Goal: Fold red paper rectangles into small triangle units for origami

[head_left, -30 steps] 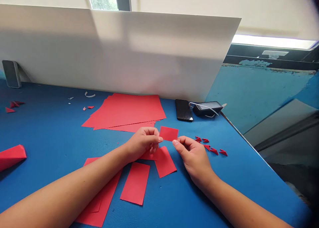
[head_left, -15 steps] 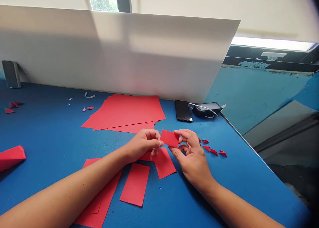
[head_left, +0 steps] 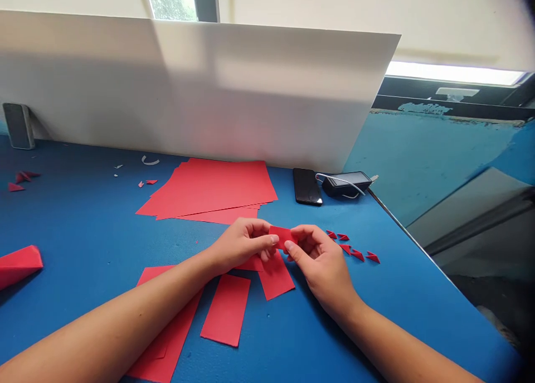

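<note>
A small red paper piece (head_left: 281, 236) is held up between my two hands above the table. My left hand (head_left: 249, 239) pinches its left end between thumb and fingers. On the other end, my right hand (head_left: 313, 250) has its thumb in front and its curled fingers behind. Just below lie loose red paper rectangles, one (head_left: 276, 276) under the held piece and another (head_left: 227, 309) nearer to me. Larger red sheets (head_left: 184, 321) are partly hidden beneath my left forearm. Several small folded red triangles (head_left: 358, 255) rest to the right of my right hand.
A stack of large red sheets (head_left: 217, 188) lies at the back, before a white board (head_left: 259, 110). A black phone (head_left: 307, 186) and a cabled black device (head_left: 346, 183) sit back right. At left are a propped phone (head_left: 19, 125), red paper scraps (head_left: 24, 177) and a folded red piece (head_left: 20, 265).
The held paper now shows a shorter, lower face, as its top edge has come down. My right fingers have curled and moved slightly lower around its right end.
</note>
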